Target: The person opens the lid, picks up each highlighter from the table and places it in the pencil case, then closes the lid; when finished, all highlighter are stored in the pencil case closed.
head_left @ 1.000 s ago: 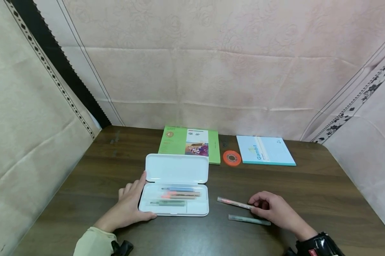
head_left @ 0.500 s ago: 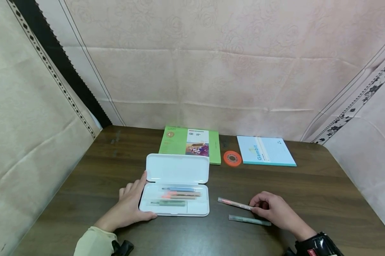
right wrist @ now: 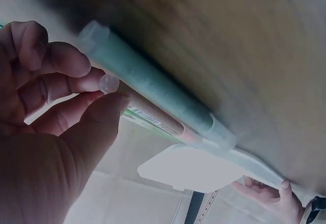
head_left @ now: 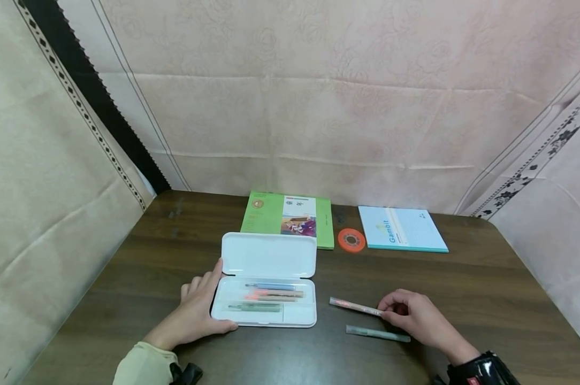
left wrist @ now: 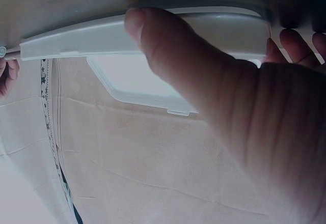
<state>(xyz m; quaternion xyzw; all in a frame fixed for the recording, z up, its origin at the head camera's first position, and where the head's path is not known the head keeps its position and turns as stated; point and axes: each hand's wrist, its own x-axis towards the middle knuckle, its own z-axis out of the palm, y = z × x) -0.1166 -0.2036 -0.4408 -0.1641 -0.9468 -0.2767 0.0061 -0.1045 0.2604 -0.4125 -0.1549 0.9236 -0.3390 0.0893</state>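
A white pencil case (head_left: pixel 299 317) lies open on the table, its lid (head_left: pixel 268 255) tilted back. Several pens (head_left: pixel 271 295), blue, pinkish and green, rest inside. My left hand (head_left: pixel 198 305) holds the case at its left end, thumb on the front wall (left wrist: pixel 97 42) and index finger by the hinge corner. To the right of the case, my right hand (head_left: pixel 410 315) pinches the end of a clear-and-pink pen (head_left: pixel 351 306) between thumb and fingers. A green pen (head_left: pixel 376 333) lies on the table just in front of it and shows large in the right wrist view.
Behind the case is a green book (head_left: pixel 263 214), partly covered by the lid. An orange-red disc (head_left: pixel 351 240) lies beside it, then a light blue notebook (head_left: pixel 410 230). Pale cloth (head_left: pixel 319 117) hangs around the back and sides of the wooden table (head_left: pixel 174 246).
Almost nothing differs. Both hands keep their places on the case and the pink pen; the whole head view has shifted very slightly.
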